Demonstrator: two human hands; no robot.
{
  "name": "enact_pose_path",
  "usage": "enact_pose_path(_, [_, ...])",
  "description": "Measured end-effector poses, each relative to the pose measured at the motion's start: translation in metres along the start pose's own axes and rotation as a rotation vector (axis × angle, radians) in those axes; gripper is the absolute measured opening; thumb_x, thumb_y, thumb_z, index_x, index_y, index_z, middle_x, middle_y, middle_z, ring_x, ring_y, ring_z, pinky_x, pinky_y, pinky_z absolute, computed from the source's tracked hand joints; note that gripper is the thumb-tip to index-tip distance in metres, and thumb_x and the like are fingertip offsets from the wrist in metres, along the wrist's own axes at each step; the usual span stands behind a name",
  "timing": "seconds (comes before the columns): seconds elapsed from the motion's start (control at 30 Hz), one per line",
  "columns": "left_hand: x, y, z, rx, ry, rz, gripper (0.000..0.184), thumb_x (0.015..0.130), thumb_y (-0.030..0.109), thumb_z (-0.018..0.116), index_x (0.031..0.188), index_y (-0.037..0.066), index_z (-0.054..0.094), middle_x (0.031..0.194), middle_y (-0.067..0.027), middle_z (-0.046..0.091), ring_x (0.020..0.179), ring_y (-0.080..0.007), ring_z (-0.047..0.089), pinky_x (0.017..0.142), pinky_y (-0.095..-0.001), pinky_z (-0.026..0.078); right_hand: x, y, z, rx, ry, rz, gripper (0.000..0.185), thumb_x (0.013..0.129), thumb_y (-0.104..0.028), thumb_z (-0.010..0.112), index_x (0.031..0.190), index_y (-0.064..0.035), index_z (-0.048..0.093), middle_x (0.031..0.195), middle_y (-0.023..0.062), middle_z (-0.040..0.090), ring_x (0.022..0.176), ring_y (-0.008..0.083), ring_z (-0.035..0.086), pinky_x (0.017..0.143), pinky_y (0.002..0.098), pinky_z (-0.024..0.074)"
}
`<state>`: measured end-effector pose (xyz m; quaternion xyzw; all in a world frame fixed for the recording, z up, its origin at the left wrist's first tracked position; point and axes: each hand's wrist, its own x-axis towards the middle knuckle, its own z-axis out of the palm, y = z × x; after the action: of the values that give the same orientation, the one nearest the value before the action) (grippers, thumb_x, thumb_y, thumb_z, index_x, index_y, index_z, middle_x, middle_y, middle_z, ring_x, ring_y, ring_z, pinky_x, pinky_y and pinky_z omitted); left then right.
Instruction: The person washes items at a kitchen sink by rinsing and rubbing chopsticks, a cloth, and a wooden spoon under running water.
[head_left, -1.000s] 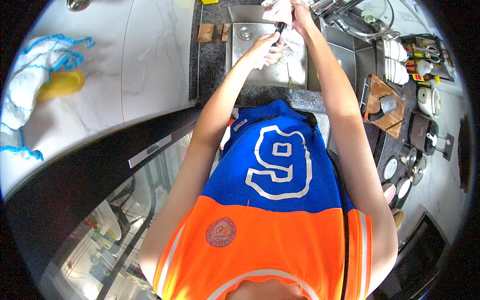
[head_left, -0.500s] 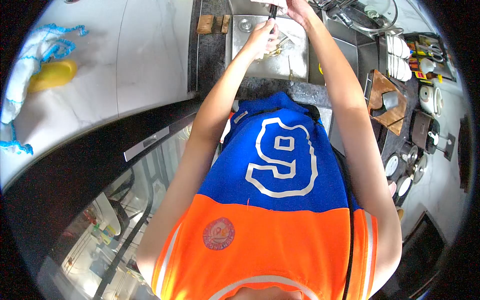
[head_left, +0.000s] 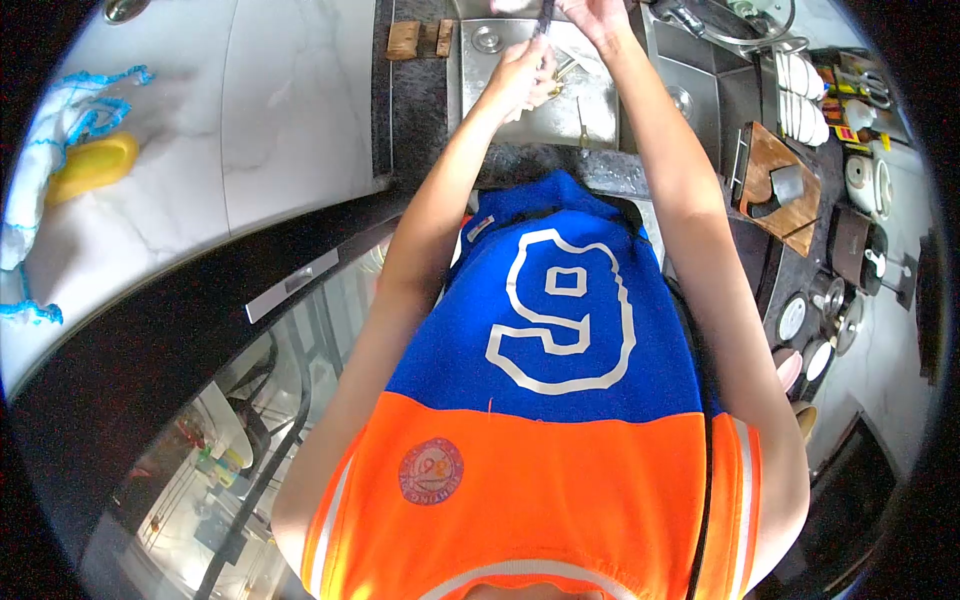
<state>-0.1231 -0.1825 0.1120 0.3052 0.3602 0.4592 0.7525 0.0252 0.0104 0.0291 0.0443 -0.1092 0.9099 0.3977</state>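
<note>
Over the steel sink (head_left: 540,118), my left hand (head_left: 522,78) is closed around a black-handled utensil (head_left: 545,18) whose upper end leaves the top of the view. My right hand (head_left: 597,18) is at the top edge, curled beside the upper part of that handle. Its fingertips are cut off, so what it grips is hidden. A pale patch (head_left: 510,5) shows at the edge, too cropped to name. Just right of my left hand is a metal utensil (head_left: 563,78); I cannot tell whether it is held. Another thin utensil (head_left: 583,125) lies in the sink.
Wooden blocks (head_left: 404,40) sit left of the sink. To the right are a faucet (head_left: 690,20), a rack of white dishes (head_left: 800,100) and a wooden board (head_left: 785,190) bearing a cleaver. A yellow object (head_left: 92,168) and a blue-edged cloth (head_left: 40,165) lie on the left counter.
The view has shifted slightly. The white material seen beside my right hand earlier is now mostly out of frame. My left hand keeps its grip on the black-handled utensil.
</note>
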Motion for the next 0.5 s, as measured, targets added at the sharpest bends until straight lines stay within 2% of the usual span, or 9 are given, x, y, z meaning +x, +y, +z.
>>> enact_pose_path(0.03, [-0.002, 0.0, 0.0, 0.03, -0.056, -0.101, 0.028, 0.092, 0.035, 0.039, 0.08, 0.011, 0.043, 0.056, 0.0053, 0.029, 0.041, -0.0033, 0.025, 0.033, -0.017, 0.018, 0.008, -0.004, 0.007, 0.035, 0.037, -0.194, 0.023, 0.089, -0.026, 0.04, 0.086, -0.0085, 0.055, 0.073, 0.0031, 0.057, 0.063, 0.0159, 0.056, 0.051, 0.0295, 0.046])
enact_pose_path(0.07, [-0.009, -0.001, 0.001, 0.03, -0.057, -0.103, 0.028, 0.092, 0.035, 0.039, 0.08, 0.011, 0.043, 0.056, 0.0053, 0.029, 0.041, -0.0033, 0.025, 0.033, -0.017, 0.018, -0.004, 0.043, 0.12, -0.499, 0.449, -0.455, 0.026, 0.09, -0.027, 0.039, 0.096, -0.0071, 0.054, 0.077, 0.0045, 0.057, 0.065, 0.016, 0.057, 0.054, 0.0311, 0.0488])
enact_pose_path(0.13, [-0.024, 0.007, 0.003, 0.182, -0.042, -0.222, 0.028, 0.091, 0.036, 0.04, 0.079, 0.012, 0.044, 0.057, 0.0061, 0.03, 0.041, -0.003, 0.024, 0.033, -0.017, 0.018, -0.001, 0.017, 0.069, -0.438, 0.315, -0.414, 0.028, 0.09, -0.026, 0.038, 0.103, -0.0061, 0.052, 0.083, 0.0066, 0.059, 0.07, 0.0175, 0.058, 0.061, 0.0314, 0.0508])
enact_pose_path(0.17, [-0.03, 0.004, -0.001, 0.178, -0.019, -0.225, 0.028, 0.091, 0.037, 0.041, 0.079, 0.012, 0.043, 0.057, 0.0066, 0.03, 0.041, -0.0027, 0.024, 0.032, -0.0172, 0.018, 0.007, 0.006, 0.048, -0.37, 0.138, -0.374, 0.029, 0.088, -0.025, 0.04, 0.107, -0.006, 0.051, 0.09, 0.0078, 0.059, 0.078, 0.0186, 0.059, 0.066, 0.0316, 0.0514])
enact_pose_path(0.2, [-0.04, 0.006, -0.003, 0.183, -0.018, -0.221, 0.028, 0.091, 0.037, 0.041, 0.079, 0.012, 0.043, 0.057, 0.0066, 0.03, 0.041, -0.0027, 0.024, 0.032, -0.0172, 0.018, 0.002, 0.011, 0.059, -0.369, 0.131, -0.375, 0.029, 0.088, -0.025, 0.04, 0.107, -0.006, 0.051, 0.09, 0.0078, 0.059, 0.078, 0.0186, 0.059, 0.066, 0.0316, 0.0514])
enact_pose_path(0.27, [-0.06, 0.015, -0.006, 0.077, 0.052, -0.219, 0.028, 0.091, 0.037, 0.04, 0.079, 0.011, 0.043, 0.057, 0.006, 0.029, 0.04, -0.0028, 0.024, 0.032, -0.0174, 0.018, -0.013, 0.028, 0.093, -0.75, 0.421, -0.494, 0.031, 0.087, -0.022, 0.04, 0.11, -0.0054, 0.05, 0.097, 0.0085, 0.059, 0.087, 0.0209, 0.059, 0.068, 0.0323, 0.0515])
enact_pose_path(0.33, [-0.073, 0.025, -0.008, 0.052, 0.114, -0.142, 0.029, 0.092, 0.036, 0.04, 0.079, 0.011, 0.042, 0.057, 0.0058, 0.029, 0.04, -0.003, 0.024, 0.032, -0.0175, 0.018, -0.005, 0.025, 0.094, -0.256, 0.38, -0.317, 0.034, 0.085, -0.023, 0.04, 0.112, -0.005, 0.051, 0.105, 0.0099, 0.058, 0.095, 0.0231, 0.057, 0.073, 0.0347, 0.0512])
enact_pose_path(0.43, [-0.067, 0.032, -0.009, 0.049, 0.148, -0.058, 0.029, 0.092, 0.036, 0.038, 0.078, 0.01, 0.041, 0.056, 0.0053, 0.028, 0.04, -0.0033, 0.023, 0.033, -0.0175, 0.018, -0.015, 0.041, 0.099, -0.269, 0.407, -0.281, 0.034, 0.086, -0.028, 0.041, 0.109, -0.005, 0.052, 0.101, 0.0098, 0.059, 0.091, 0.0229, 0.058, 0.074, 0.0369, 0.0502])
enact_pose_path(0.5, [-0.053, 0.04, -0.002, 0.094, 0.127, -0.046, 0.03, 0.093, 0.035, 0.036, 0.076, 0.01, 0.039, 0.056, 0.0048, 0.027, 0.04, -0.0034, 0.023, 0.033, -0.0176, 0.018, -0.026, 0.057, 0.115, -0.286, 0.412, -0.185, 0.04, 0.088, -0.029, 0.038, 0.115, 0.0002, 0.046, 0.104, 0.015, 0.058, 0.085, 0.0245, 0.061, 0.07, 0.0335, 0.0519])
